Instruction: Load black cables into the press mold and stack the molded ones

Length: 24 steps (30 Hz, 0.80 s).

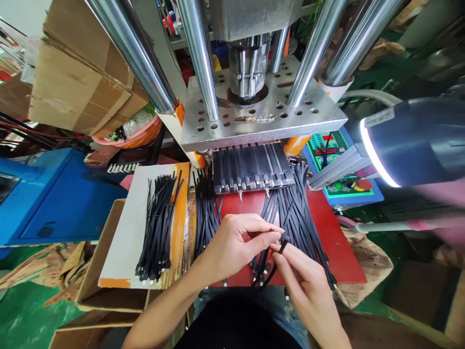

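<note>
Above the red work surface (339, 242), my left hand (238, 242) pinches the end of a short black cable (283, 245). My right hand (305, 276) is close beside it, its fingers closed on the same cable. Behind my hands, a black mold block (252, 167) holds several cables side by side, with metal connectors along its front edge. Many black flat cables (301, 208) lie on the red surface to the right of the block, and another bunch (204, 213) lies to its left. The exact grip on the small cable end is partly hidden by my fingers.
A steel press plate (261, 128) with shiny columns stands over the block. At left, a white board (121, 232) bears a cable bundle (158, 228). A dark lamp (414, 140) and a blue control panel (348, 189) are at right. Cardboard boxes (98, 266) stand lower left.
</note>
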Motion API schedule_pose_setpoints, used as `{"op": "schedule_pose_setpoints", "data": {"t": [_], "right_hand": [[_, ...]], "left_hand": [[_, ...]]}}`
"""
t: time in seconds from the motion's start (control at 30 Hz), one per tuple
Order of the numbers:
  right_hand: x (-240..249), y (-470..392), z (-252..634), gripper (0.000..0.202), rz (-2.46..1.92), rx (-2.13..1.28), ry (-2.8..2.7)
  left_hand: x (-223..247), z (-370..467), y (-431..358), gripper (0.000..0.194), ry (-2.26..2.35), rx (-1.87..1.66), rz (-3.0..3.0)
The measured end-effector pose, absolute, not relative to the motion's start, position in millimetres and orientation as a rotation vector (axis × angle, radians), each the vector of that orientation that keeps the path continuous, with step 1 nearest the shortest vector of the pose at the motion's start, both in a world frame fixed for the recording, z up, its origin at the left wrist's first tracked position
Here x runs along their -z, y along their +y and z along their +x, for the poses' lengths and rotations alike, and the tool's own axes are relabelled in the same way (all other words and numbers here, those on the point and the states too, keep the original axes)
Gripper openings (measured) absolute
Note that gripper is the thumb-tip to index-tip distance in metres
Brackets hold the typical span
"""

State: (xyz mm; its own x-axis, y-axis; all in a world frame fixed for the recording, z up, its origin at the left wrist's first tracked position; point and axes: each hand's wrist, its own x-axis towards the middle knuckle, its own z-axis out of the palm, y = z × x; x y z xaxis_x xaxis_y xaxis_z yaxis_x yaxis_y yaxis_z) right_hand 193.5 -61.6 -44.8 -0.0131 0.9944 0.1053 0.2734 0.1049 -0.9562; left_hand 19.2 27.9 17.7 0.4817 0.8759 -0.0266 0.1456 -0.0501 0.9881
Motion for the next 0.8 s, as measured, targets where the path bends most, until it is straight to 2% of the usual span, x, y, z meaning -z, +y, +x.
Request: {"op": "schedule_pose_setpoints", "data": {"t": [0.1,0.23,0.3,0.53,0.67,0.8], "right_hand": [[40,-61,201,0.024,-1.305,-1.019,-1.416],[35,-58,205,0.023,-1.282,-1.045,-1.371],[34,-56,205,0.024,-1.273,-1.071,-1.367],[30,-48,193,0.027,-1.262,-0.995,-1.299],[31,-42,186,0.039,-1.291,-1.017,-1.301],[50,-50,179,0.047,-1.337,-1.144,-1.345]], "left_hand": [[-16,18,27,0.020,0.915,-0.734,1.471],[-18,19,28,0.048,0.882,-0.721,1.342],[-19,19,29,0.055,0.882,-0.745,1.340],[-20,20,31,0.049,0.881,-0.781,1.510],[-24,26,32,0.047,0.882,-0.780,1.612],[-26,31,54,0.035,0.941,-0.851,1.701]]}}
